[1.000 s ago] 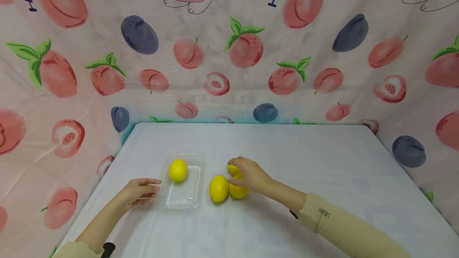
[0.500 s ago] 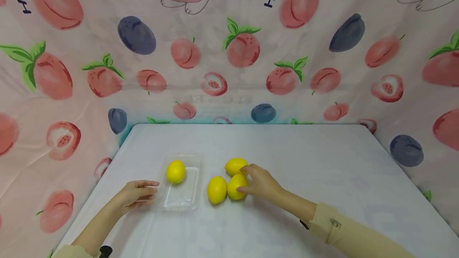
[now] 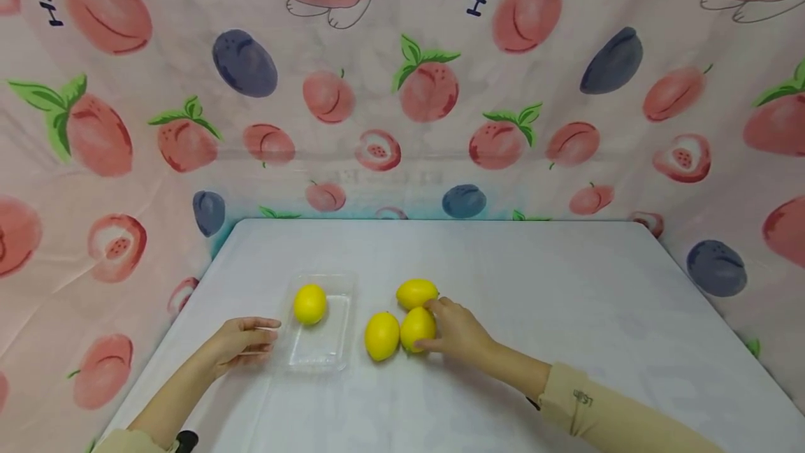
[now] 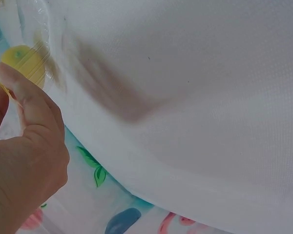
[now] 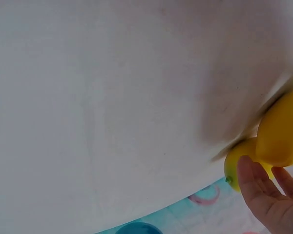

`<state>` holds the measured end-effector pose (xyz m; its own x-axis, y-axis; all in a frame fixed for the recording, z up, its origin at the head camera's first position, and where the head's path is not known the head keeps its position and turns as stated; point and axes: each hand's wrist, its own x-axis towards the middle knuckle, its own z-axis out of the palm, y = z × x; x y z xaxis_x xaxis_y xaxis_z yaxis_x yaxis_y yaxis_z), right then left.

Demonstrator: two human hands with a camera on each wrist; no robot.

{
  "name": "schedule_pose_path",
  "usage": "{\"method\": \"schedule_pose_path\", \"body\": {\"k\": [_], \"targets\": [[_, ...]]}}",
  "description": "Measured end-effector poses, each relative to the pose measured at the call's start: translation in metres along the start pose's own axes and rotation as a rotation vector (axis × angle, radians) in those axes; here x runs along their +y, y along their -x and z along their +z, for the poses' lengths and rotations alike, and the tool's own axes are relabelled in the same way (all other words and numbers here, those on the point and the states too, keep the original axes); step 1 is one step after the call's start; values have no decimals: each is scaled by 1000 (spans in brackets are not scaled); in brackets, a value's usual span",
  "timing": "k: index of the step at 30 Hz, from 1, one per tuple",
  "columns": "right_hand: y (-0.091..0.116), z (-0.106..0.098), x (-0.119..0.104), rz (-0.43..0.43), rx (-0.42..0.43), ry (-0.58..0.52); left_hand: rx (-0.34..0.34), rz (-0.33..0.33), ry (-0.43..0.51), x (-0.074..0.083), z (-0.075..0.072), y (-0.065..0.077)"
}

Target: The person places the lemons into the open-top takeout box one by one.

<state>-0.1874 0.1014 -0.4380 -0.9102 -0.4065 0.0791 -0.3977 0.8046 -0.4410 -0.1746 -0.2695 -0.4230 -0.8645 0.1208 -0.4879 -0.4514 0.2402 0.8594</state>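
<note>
In the head view my right hand (image 3: 462,331) reaches in from the right, thumb and fingers around the right side of the nearer right lemon (image 3: 416,327). Just behind it lies another lemon (image 3: 415,293), close to my fingertips, and to its left is a third lemon (image 3: 381,336). All three rest on the table. In the right wrist view, my fingers (image 5: 254,183) overlap the lower lemon (image 5: 232,170). My left hand (image 3: 242,342) is at the left side of a clear plastic tray (image 3: 344,331), fingers loosely extended at its rim. One lemon (image 3: 310,304) sits inside the tray.
A white cloth covers the table (image 3: 534,278). Behind it and along both sides hangs a fruit-printed curtain (image 3: 283,187). The tray stands left of the loose lemons, with a narrow gap between.
My right hand has drawn back from the rear lemon toward the nearer right one, uncovering the rear lemon, and its fingers have closed in on the nearer lemon. My left hand stays at the tray.
</note>
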Motion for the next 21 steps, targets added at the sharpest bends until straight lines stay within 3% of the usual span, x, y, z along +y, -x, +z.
{"method": "schedule_pose_path", "body": {"k": [6,21], "targets": [[-1,6,-6,41,-3,-35,8,-10,15,1,0,1],[-4,10,-11,51,-3,-60,8,-7,6,-1,-1,-1]]}}
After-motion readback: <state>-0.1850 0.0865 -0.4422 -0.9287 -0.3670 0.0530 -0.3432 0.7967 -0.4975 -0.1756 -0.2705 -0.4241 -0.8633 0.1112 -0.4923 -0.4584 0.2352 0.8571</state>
